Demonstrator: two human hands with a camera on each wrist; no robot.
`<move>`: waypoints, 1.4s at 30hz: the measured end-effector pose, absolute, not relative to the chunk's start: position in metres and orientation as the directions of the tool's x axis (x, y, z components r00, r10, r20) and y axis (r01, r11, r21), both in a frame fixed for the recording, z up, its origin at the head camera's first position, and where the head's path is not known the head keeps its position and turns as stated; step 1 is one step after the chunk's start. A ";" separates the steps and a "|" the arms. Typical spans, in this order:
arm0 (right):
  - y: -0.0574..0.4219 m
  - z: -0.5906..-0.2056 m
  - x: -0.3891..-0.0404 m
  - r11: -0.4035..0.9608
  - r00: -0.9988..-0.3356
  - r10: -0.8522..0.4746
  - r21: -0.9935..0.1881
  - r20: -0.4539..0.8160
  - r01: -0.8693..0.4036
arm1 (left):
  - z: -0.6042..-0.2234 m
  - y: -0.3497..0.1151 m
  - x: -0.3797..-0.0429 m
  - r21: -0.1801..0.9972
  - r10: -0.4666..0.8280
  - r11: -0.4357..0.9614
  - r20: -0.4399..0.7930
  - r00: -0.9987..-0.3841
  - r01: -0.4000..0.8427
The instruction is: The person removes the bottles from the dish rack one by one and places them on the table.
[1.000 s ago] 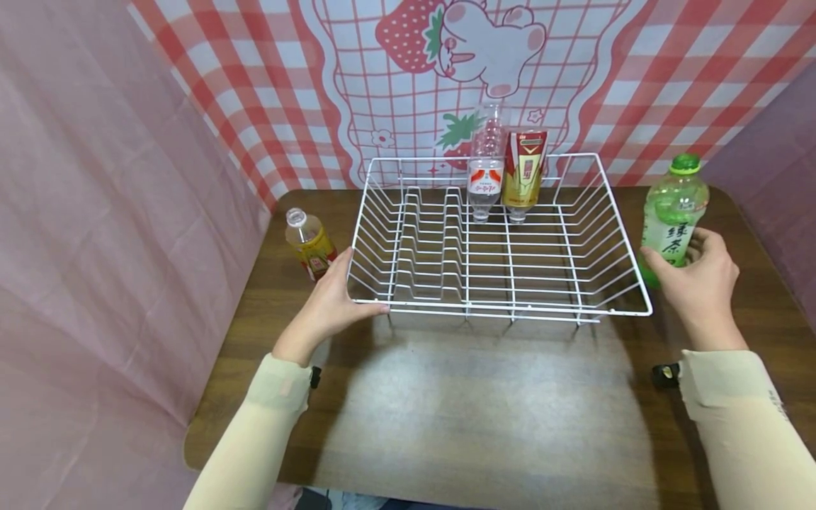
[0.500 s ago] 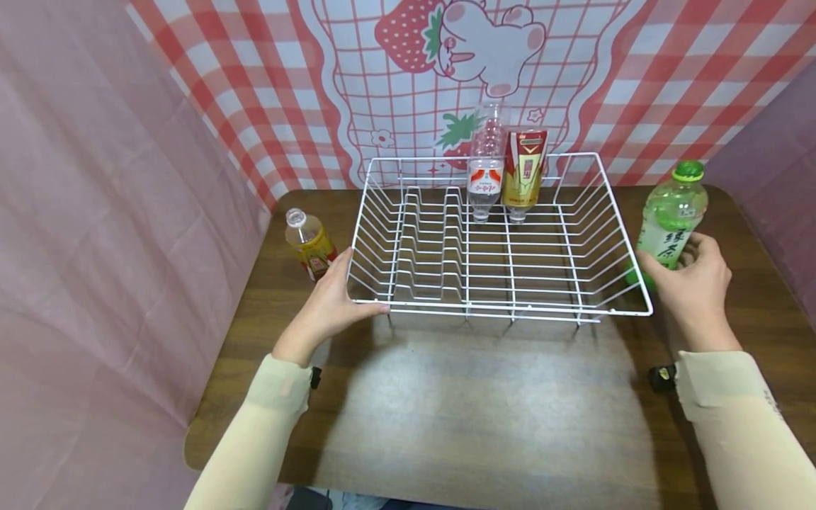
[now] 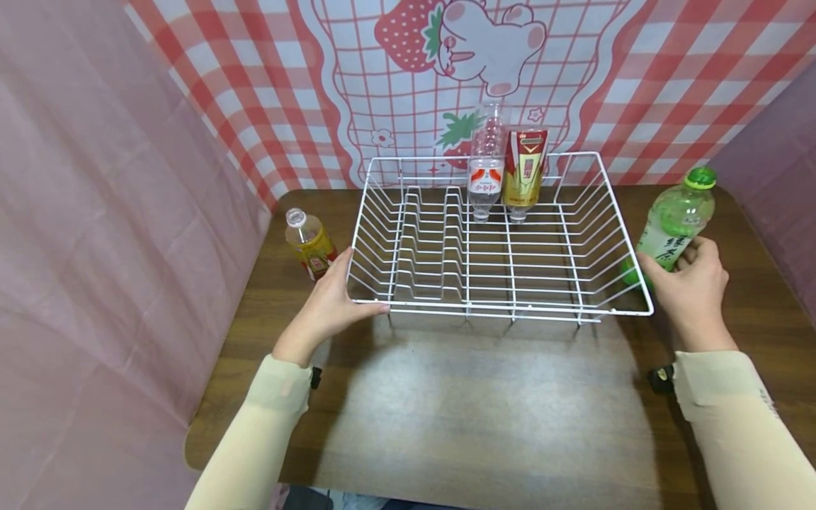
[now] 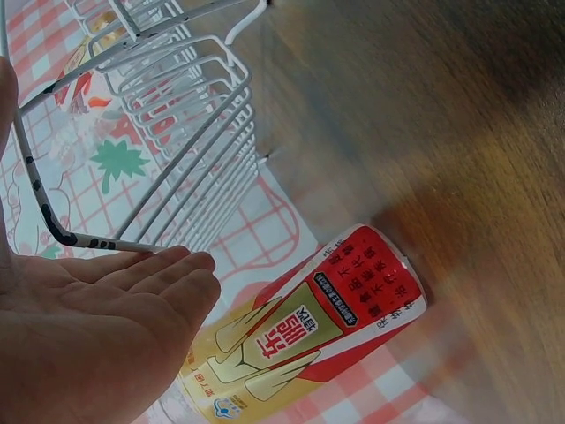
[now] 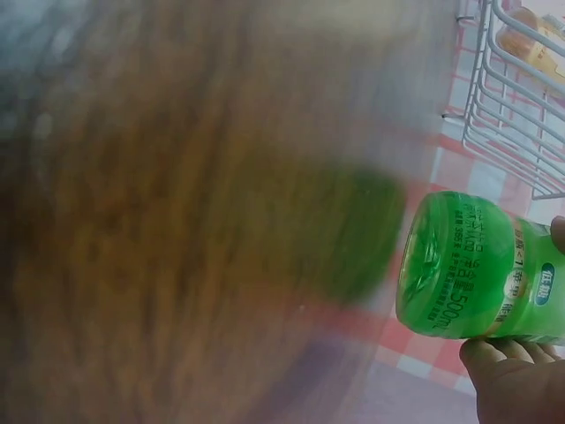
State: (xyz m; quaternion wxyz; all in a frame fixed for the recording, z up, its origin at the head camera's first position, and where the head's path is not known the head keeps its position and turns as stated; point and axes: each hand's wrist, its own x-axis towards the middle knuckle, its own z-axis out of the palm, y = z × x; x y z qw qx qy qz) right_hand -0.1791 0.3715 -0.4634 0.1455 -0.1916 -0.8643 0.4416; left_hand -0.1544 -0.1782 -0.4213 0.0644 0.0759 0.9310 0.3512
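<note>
My right hand [image 3: 690,287] grips a green tea bottle [image 3: 669,230] beside the rack's right side. The bottle leans, its green cap to the upper right. In the right wrist view, the base of the bottle [image 5: 459,265] shows above a green reflection on the tabletop. At the near left corner of the white wire dish rack [image 3: 491,308], my left hand [image 3: 328,304] rests with the thumb along the front rim and straight fingers against the side. Just beyond those fingers stands a small uncapped bottle with a yellow and red label [image 3: 314,249].
Inside the rack, a clear bottle [image 3: 486,177] and a gold-red bottle [image 3: 525,170] stand neck down at the back. Wire dividers [image 3: 452,241] fill its left part. A checked cloth [image 3: 255,92] hangs behind the brown table [image 3: 459,404], a pink curtain [image 3: 108,248] at left.
The green tea bottle has tipped from nearly upright, its cap now farther right and lower, its base farther left. My right hand has shifted slightly left. The left hand and rack stay put.
</note>
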 end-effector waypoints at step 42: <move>0.377 -0.468 -0.176 0.644 -0.902 0.416 -0.738 0.115 0.203 | -0.423 -0.179 -0.154 0.679 0.178 0.730 -0.076 -0.981 0.080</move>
